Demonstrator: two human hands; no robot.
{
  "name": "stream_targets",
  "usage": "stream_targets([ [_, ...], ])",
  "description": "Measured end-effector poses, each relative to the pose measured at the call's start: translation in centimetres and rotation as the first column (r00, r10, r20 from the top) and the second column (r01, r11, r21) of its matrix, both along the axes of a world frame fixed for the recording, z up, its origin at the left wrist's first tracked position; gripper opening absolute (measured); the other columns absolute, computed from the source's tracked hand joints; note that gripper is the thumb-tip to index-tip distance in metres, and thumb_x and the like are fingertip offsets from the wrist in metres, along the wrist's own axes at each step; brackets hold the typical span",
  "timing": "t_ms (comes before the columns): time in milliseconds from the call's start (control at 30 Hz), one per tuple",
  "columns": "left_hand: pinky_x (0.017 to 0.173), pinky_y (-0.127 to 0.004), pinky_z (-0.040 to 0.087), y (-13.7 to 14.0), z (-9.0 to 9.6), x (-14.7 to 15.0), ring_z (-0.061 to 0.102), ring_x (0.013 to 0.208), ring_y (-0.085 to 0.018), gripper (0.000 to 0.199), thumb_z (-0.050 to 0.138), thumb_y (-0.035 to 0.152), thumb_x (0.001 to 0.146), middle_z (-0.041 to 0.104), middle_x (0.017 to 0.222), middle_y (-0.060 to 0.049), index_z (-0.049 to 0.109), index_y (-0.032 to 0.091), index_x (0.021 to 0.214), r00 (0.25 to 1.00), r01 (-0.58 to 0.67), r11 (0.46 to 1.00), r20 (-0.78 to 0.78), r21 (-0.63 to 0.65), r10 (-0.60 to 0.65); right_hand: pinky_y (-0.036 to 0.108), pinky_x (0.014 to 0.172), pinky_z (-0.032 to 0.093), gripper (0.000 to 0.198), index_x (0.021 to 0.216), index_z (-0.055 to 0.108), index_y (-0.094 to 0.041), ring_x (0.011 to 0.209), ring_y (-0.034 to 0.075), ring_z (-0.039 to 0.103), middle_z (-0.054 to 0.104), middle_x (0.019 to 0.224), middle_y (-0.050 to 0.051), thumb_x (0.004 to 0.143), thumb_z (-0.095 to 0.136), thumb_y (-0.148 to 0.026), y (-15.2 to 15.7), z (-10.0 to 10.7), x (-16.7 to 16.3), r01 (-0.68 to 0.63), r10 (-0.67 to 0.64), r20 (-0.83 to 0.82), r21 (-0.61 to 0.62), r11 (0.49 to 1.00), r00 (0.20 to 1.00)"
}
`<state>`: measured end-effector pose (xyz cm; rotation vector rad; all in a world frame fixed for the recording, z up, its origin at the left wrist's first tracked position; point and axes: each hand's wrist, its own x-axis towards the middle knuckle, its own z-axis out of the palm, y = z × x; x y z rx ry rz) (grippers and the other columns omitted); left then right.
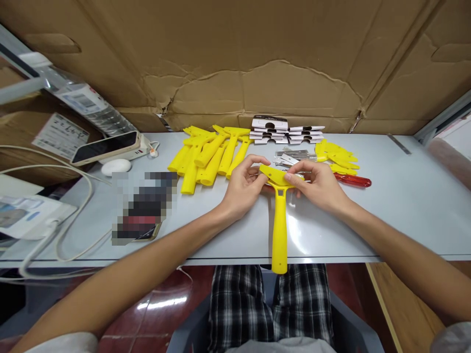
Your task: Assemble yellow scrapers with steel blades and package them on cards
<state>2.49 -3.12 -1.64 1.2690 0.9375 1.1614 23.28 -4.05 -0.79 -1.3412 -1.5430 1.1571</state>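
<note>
Both my hands hold a yellow plastic scraper (280,225) by its wide head, and its handle points toward me past the table's front edge. My left hand (247,185) grips the head's left end between thumb and fingers. At the right end, my right hand (319,183) pinches the head, thumb on top. Just behind the hands lie several metal blades (294,156). A screwdriver with a red clear handle (353,180) lies right of my right hand, its shaft partly hidden. Small yellow plastic pieces (336,154) are heaped beyond it.
Several yellow scraper handles (209,154) are piled at the back left. Folded white-and-black cards (270,128) stand stacked against the cardboard (301,88). At left are a blurred phone (145,208), another phone (106,147), a plastic bottle (88,103) and white cables (86,196).
</note>
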Motion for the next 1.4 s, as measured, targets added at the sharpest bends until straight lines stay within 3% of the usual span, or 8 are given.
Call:
stream_targets([
  [367,0.068,-0.027,0.067,0.1,-0.3,-0.1,0.078,0.076,-0.015,0.014,0.070,0.019,0.088,0.077,0.093,0.000,0.074,0.022,0.100,0.999,-0.014,0.998,-0.038,0.069,0.017,0.019,0.054,0.049,0.090,0.095,0.072,-0.006,0.059,0.007,0.060,0.069,0.083,0.011,0.083,0.067,-0.095,0.3,0.0,0.7,-0.137,0.140,0.049,-0.054,0.989,0.989],
  [467,0.068,-0.026,0.068,0.2,-0.1,-0.1,0.078,0.078,-0.015,0.012,0.071,0.018,0.085,0.077,0.092,-0.001,0.075,0.021,0.095,0.999,-0.033,0.997,-0.013,0.073,0.034,0.025,0.057,0.058,0.090,0.107,0.071,-0.007,0.072,0.013,0.071,0.073,0.104,0.015,0.084,0.068,-0.093,0.4,0.0,0.9,-0.174,0.162,-0.121,-0.091,0.981,0.979],
  [600,0.066,-0.024,0.067,0.5,-0.1,-0.2,0.077,0.077,-0.013,0.011,0.072,0.017,0.085,0.078,0.090,0.000,0.075,0.021,0.095,0.998,-0.045,0.997,0.038,0.068,0.042,0.030,0.055,0.061,0.070,0.135,0.063,-0.012,0.077,0.019,0.075,0.069,0.131,0.017,0.094,0.073,-0.068,0.7,0.2,1.2,-0.115,0.070,-0.281,-0.146,0.983,0.957],
  [700,0.065,-0.024,0.067,0.7,-0.3,-0.3,0.078,0.076,-0.013,0.012,0.074,0.018,0.083,0.079,0.089,0.001,0.075,0.021,0.095,0.997,-0.032,0.996,0.066,0.077,0.027,0.026,0.053,0.058,0.057,0.126,0.063,-0.007,0.071,0.018,0.074,0.071,0.114,0.016,0.092,0.079,-0.050,0.8,0.6,1.6,-0.114,0.043,-0.261,-0.266,0.957,0.964],
  [833,0.064,-0.026,0.069,0.9,-0.7,-0.3,0.078,0.075,-0.014,0.013,0.076,0.018,0.082,0.079,0.088,0.001,0.075,0.021,0.095,0.995,-0.006,0.996,0.099,0.094,-0.003,0.023,0.052,0.055,0.065,0.116,0.065,-0.004,0.063,0.015,0.068,0.069,0.089,0.012,0.081,0.091,-0.053,0.9,1.2,2.0,-0.159,0.065,-0.257,-0.365,0.917,0.964],
  [1133,0.064,-0.027,0.070,0.8,-0.5,-0.3,0.079,0.076,-0.014,0.011,0.078,0.021,0.083,0.078,0.096,-0.001,0.076,0.020,0.094,0.994,0.035,0.995,0.101,0.095,-0.044,0.023,0.060,0.060,0.082,0.125,0.071,-0.001,0.069,0.014,0.071,0.069,0.087,0.010,0.071,0.099,-0.056,1.5,1.1,4.0,-0.322,0.207,-0.320,-0.365,0.874,0.925],
  [1267,0.066,-0.029,0.072,0.9,-0.3,-0.4,0.080,0.083,-0.016,0.013,0.079,0.020,0.082,0.079,0.100,-0.002,0.076,0.020,0.094,0.993,0.046,0.996,0.101,0.080,-0.054,0.026,0.062,0.062,0.093,0.131,0.071,-0.003,0.069,0.017,0.072,0.072,0.092,0.013,0.065,0.101,-0.061,1.5,1.0,4.0,-0.264,0.175,-0.270,-0.340,0.902,0.947],
  [1400,0.066,-0.030,0.072,1.0,-0.3,-0.5,0.080,0.084,-0.016,0.014,0.078,0.019,0.081,0.080,0.103,-0.002,0.076,0.020,0.094,0.994,0.040,0.997,0.099,0.058,-0.046,0.021,0.060,0.059,0.082,0.125,0.073,-0.002,0.061,0.013,0.067,0.069,0.080,0.012,0.073,0.095,-0.062,1.2,1.2,3.1,-0.159,0.138,-0.106,-0.237,0.958,0.985],
])
